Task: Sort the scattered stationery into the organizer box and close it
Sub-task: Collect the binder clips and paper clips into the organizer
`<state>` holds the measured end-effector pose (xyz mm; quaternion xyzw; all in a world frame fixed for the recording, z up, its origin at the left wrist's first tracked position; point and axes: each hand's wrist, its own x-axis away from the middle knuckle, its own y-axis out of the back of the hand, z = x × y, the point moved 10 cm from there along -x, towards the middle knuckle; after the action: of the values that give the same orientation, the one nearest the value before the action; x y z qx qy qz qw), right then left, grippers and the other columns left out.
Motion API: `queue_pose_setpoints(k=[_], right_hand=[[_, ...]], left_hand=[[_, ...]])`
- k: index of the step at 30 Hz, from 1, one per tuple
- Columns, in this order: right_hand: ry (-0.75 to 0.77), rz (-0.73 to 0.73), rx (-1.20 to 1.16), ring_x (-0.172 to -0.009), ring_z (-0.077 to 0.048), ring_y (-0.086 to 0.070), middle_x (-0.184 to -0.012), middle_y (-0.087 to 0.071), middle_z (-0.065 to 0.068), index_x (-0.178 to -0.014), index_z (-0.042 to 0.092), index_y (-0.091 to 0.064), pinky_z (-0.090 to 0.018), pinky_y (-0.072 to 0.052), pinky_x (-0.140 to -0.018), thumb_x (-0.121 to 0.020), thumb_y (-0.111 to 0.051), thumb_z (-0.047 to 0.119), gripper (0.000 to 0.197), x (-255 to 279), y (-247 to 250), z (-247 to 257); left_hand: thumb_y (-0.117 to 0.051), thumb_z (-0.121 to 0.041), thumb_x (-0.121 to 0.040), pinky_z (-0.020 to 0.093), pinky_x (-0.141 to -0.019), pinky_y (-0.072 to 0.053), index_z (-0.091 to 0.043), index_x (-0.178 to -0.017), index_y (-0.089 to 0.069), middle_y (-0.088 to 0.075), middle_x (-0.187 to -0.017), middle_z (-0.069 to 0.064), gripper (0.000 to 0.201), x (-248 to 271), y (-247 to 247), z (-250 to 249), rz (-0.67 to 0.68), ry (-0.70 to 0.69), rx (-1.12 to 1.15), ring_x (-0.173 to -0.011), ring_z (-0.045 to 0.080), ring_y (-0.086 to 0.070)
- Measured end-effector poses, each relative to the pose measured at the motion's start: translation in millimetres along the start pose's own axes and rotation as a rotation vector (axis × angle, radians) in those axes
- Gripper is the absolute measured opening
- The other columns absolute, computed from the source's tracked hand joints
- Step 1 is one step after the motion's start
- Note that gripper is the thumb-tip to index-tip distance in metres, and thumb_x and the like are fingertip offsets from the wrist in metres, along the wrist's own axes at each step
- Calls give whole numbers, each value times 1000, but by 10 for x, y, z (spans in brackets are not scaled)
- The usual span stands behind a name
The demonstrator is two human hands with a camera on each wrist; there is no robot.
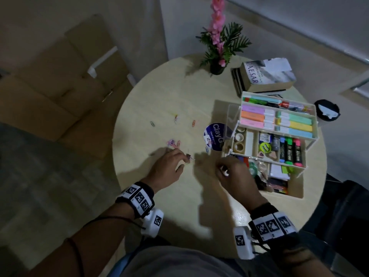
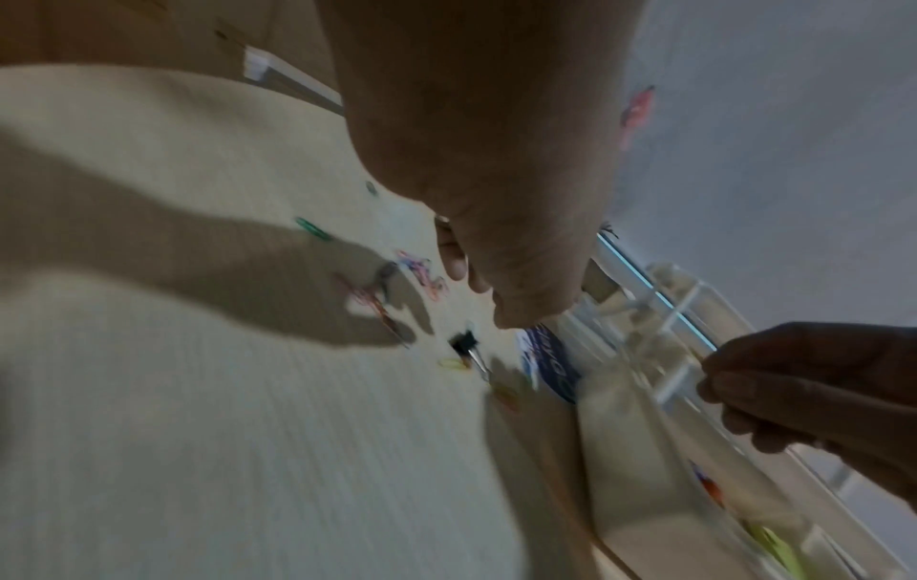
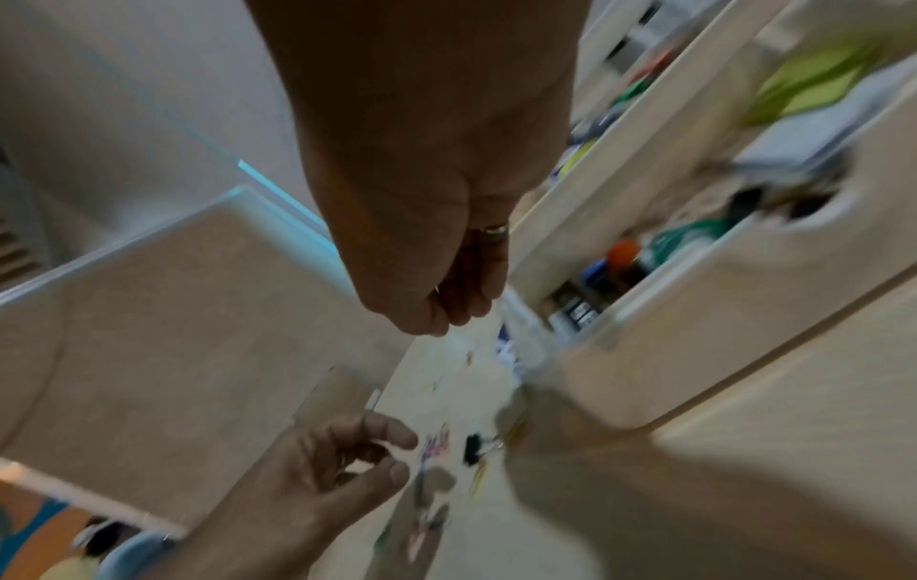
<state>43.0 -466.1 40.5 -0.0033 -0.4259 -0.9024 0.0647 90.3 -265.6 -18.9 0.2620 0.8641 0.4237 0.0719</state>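
Note:
On the round table a small black binder clip (image 1: 188, 156) (image 2: 464, 342) (image 3: 472, 447) lies flat. My left hand (image 1: 184, 160) (image 2: 484, 298) (image 3: 402, 451) hovers just left of it, fingers loosely bent and apart, holding nothing I can see. My right hand (image 1: 223, 170) (image 3: 446, 310) (image 2: 709, 380) is at the front left corner of the open tiered organizer (image 1: 279, 98). Its fingers are curled tight on a small shiny item that is too small to name. Coloured paper clips (image 1: 173, 142) (image 2: 422, 274) sit in a loose pile beyond the left hand. Single paper clips (image 1: 193, 123) lie farther out.
A round blue ClayGo disc (image 1: 214, 134) and the organizer's clear lid (image 1: 229, 118) lie left of the trays. A potted pink flower (image 1: 217, 66), stacked books (image 1: 265, 74) and a black cup (image 1: 326, 109) stand at the back. The table edge curves close to my body.

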Motion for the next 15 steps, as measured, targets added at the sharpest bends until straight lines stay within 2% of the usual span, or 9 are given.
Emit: queue_pose_setpoints(k=[2, 4, 7, 10, 12, 15], right_hand=[[29, 78, 13, -77, -19, -63, -88, -69, -1, -94, 18, -73, -35, -52, -68, -89, -69, 10, 10, -228, -375, 160], [39, 122, 39, -78, -21, -64, -93, -67, -2, -99, 17, -75, -32, -50, -69, -89, -70, 10, 14, -462, -695, 245], [-52, 214, 93, -88, -25, -62, -105, -62, -6, -113, 16, -71, -29, -45, -72, -92, -67, 14, 22, -724, -1123, 191], [-90, 208, 124, -95, -25, -57, -105, -59, -6, -109, 17, -68, -32, -48, -75, -96, -61, 22, 17, -827, -1340, 144], [-137, 178, 107, -87, -24, -59, -102, -58, -6, -107, 15, -68, -34, -53, -75, -99, -58, 25, 17, -832, -1343, 106], [-138, 186, 140, -81, -27, -63, -97, -60, -7, -109, 14, -69, -35, -54, -72, -95, -63, 18, 16, -821, -1338, 106]], left_hand=[[-67, -11, -91, 44, -85, -55, -18, -114, -68, -61, -117, 0, 25, 28, 131, 270, -14, 64, -45, -101, 24, -58], [-69, -15, -88, 47, -92, -53, -18, -119, -65, -56, -121, 1, 31, 54, 253, 511, -17, 114, -116, -111, 27, -52], [-73, -25, -88, 52, -107, -46, -19, -134, -56, -43, -147, 5, 49, 117, 304, 871, 81, 201, -233, -137, 31, -37], [-73, -33, -91, 53, -117, -34, -22, -149, -44, -21, -166, 3, 65, 191, 265, 1139, 194, 239, -260, -151, 31, -21], [-73, -33, -92, 54, -118, -35, -23, -150, -44, -22, -166, 2, 65, 197, 255, 1214, 226, 213, -244, -151, 30, -22], [-72, -33, -91, 55, -114, -38, -23, -146, -47, -29, -161, 1, 61, 146, 310, 1283, 205, 173, -202, -148, 28, -25]])
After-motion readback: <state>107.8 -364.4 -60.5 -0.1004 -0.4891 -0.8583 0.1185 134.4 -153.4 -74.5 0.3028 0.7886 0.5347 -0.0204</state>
